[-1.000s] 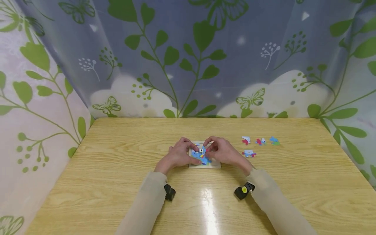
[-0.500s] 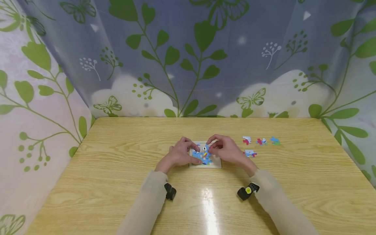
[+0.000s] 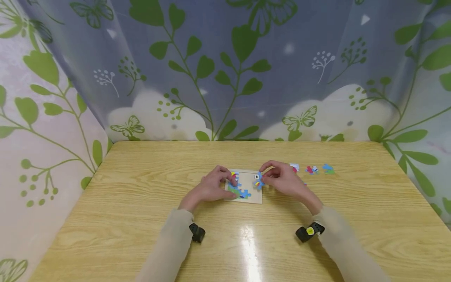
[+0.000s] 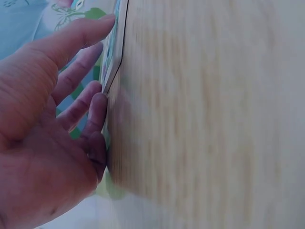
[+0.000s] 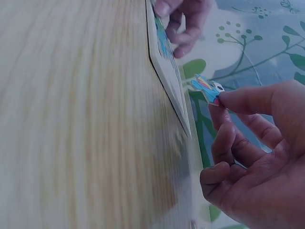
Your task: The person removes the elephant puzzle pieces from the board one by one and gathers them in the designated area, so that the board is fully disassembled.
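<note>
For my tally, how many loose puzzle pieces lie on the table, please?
4: three pieces in a row beyond the right hand, a fourth barely showing beside it; others may be hidden.

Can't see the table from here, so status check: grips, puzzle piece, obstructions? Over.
Right grip pinching an eye-printed piece, held clear of the board. Left grip on the board's left side. Puzzle incomplete. Right grip partly hides loose pieces.

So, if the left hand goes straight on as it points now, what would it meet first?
Past the joined pieces, probably the blue puzzle piece that the right hand pinches near the right edge of the board; it looks lifted, so contact is uncertain.
</note>
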Available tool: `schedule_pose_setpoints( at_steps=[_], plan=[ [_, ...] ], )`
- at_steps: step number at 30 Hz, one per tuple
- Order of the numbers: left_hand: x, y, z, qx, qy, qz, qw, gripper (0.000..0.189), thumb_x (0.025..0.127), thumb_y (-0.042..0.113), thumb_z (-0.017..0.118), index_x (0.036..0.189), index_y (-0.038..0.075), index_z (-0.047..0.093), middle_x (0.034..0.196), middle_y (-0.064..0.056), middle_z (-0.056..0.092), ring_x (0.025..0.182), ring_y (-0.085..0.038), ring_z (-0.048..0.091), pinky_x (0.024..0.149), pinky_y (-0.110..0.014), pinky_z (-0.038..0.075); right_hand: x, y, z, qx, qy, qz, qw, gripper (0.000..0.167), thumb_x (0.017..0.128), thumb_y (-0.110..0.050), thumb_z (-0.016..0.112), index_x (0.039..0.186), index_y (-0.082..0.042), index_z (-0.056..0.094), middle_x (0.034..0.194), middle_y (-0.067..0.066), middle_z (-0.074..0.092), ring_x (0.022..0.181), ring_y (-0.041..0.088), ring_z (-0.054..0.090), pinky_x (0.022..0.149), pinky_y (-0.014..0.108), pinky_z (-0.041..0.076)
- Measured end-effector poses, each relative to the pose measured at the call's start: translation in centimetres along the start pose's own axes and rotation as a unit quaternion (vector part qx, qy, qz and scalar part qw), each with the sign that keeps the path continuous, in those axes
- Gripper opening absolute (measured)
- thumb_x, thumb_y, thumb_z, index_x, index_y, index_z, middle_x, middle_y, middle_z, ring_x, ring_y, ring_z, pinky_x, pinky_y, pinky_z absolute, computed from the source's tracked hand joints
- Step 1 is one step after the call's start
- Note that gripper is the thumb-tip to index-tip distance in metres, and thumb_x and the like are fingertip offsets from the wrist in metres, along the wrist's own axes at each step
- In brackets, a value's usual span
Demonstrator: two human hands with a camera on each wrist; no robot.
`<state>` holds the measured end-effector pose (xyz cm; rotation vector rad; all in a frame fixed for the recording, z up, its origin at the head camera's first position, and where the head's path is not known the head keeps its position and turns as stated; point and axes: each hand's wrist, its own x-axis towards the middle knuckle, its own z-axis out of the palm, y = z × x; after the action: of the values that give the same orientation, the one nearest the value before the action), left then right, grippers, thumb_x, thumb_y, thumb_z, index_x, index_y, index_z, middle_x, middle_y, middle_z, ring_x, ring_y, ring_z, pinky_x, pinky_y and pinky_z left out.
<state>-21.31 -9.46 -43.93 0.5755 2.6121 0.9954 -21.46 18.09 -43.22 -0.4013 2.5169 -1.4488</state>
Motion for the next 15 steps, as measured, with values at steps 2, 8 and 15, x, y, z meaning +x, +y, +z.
schedule_pose_setpoints(
  at_steps=[2, 8, 15],
  plan=[
    [-0.2, -0.1, -0.1, 0.001, -0.005, 0.002, 1.0000, 0.020, 0.084, 0.029, 0.083, 0.102, 0.025, 0.073, 0.141, -0.002, 0.049, 0.132, -0.029, 0.048, 0.105, -0.057, 0.033, -0.3, 0.2, -0.5, 0.000, 0.001, -0.002, 1.0000, 0.020, 0.098, -0.014, 0.067, 0.118, -0.008, 0.065, 0.102, 0.016, 0.073, 0.086, 0.026, 0.064, 0.064, 0.030, 0.044],
    [-0.4, -0.3, -0.1, -0.007, -0.009, 0.001, 0.9999, 0.020, 0.084, 0.028, 0.083, 0.102, 0.025, 0.075, 0.141, -0.002, 0.049, 0.131, -0.030, 0.048, 0.108, -0.055, 0.036, -1.3, 1.0, -1.8, -0.005, 0.006, 0.007, 0.9999, 0.019, 0.099, -0.014, 0.067, 0.117, -0.010, 0.065, 0.101, 0.014, 0.073, 0.086, 0.027, 0.065, 0.064, 0.030, 0.047],
    [-0.3, -0.4, -0.1, -0.012, -0.009, -0.005, 0.9999, 0.020, 0.083, 0.027, 0.084, 0.101, 0.027, 0.076, 0.141, 0.001, 0.048, 0.129, -0.028, 0.047, 0.108, -0.053, 0.036, -2.3, 1.5, -3.0, -0.020, 0.013, 0.010, 0.9997, 0.019, 0.098, -0.015, 0.068, 0.117, -0.011, 0.065, 0.099, 0.011, 0.074, 0.087, 0.027, 0.066, 0.068, 0.031, 0.048]
  ],
)
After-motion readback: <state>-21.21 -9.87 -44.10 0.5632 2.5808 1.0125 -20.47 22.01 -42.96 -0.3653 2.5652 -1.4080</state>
